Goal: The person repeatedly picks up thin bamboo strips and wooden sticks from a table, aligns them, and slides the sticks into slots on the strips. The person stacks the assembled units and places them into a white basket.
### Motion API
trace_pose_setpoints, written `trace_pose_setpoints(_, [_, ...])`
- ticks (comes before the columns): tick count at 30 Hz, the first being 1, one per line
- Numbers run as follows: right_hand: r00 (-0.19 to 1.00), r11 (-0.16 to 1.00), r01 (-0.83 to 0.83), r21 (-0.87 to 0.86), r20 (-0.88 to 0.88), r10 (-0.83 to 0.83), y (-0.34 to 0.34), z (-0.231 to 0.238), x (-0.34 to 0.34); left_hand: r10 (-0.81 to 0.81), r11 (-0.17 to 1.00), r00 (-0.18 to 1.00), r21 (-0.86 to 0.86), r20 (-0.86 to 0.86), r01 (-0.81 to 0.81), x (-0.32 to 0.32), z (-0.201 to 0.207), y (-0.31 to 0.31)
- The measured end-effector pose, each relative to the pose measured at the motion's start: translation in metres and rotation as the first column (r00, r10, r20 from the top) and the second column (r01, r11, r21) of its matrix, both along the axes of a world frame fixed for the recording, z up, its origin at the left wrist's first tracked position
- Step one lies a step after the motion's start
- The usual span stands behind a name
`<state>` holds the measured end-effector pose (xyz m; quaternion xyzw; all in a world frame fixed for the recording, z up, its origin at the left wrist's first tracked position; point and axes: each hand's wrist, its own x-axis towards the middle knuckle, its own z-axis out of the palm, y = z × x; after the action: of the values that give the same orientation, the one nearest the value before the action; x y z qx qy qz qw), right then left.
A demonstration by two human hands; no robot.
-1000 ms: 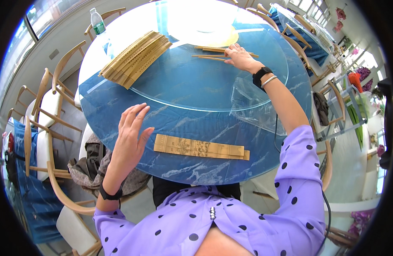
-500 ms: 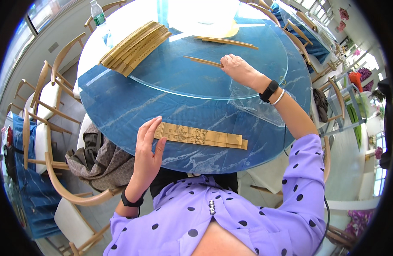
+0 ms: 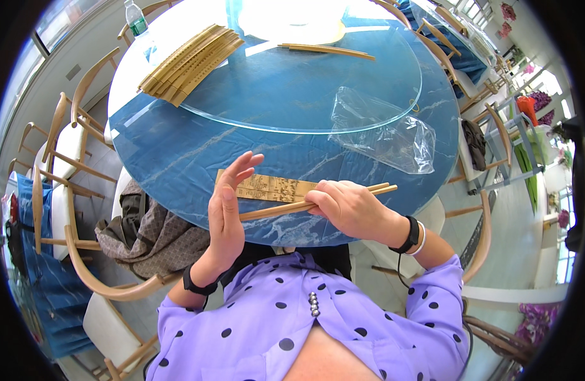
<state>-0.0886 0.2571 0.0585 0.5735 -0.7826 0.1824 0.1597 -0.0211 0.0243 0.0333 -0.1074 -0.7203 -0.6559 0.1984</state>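
My right hand (image 3: 346, 206) grips a pair of wooden chopsticks (image 3: 273, 209) low over the near side of the table, their thicker-looking ends poking out to the right. The left ends meet the palm side of my left hand (image 3: 228, 206), which is raised edge-on with its fingers stretched out. Just beyond the chopsticks lies a flat gold-brown paper chopstick sleeve (image 3: 261, 186) with dark print; my right hand covers its right part. More wooden chopsticks (image 3: 330, 50) lie on the glass turntable (image 3: 273, 105).
A fanned pile of gold-brown sleeves (image 3: 191, 63) rests at the far left of the blue table (image 3: 159, 146). A crumpled clear plastic bag (image 3: 394, 143) lies at the right. A water bottle (image 3: 135, 19) stands at the back left. A patterned bag (image 3: 146, 235) sits on a chair.
My right hand has brought the chopsticks from over the turntable down toward me, to my left hand. My left hand has let go of the sleeves' left end and turned upright.
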Motion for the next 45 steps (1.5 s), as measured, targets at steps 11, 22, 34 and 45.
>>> trace_pose_setpoints(11, [0.969, 0.97, 0.228, 0.078, 0.081, -0.234, 0.033, -0.01, 0.055, -0.357, 0.905, 0.913, 0.316, 0.2, 0.285, 0.015, -0.003, 0.051])
trace_pose_setpoints(22, [0.937, 0.942, 0.324, 0.081, 0.109, -0.332, 0.058, -0.031, 0.072, -0.239, 0.955, 0.951, -0.132, 0.197, 0.267, 0.01, -0.014, 0.065])
trace_pose_setpoints(34, [0.507, 0.699, 0.673, 0.24, 0.539, -0.673, 0.079, -0.023, 0.016, -0.065, 0.504, 0.996, -0.864, -0.065, -0.023, -0.013, -0.027, 0.063])
trace_pose_setpoints(45, [0.702, 0.798, 0.588, 0.13, 0.409, -0.583, 0.059, -0.029, -0.005, -0.071, 0.525, 0.996, -0.851, -0.063, -0.017, -0.011, -0.033, 0.063])
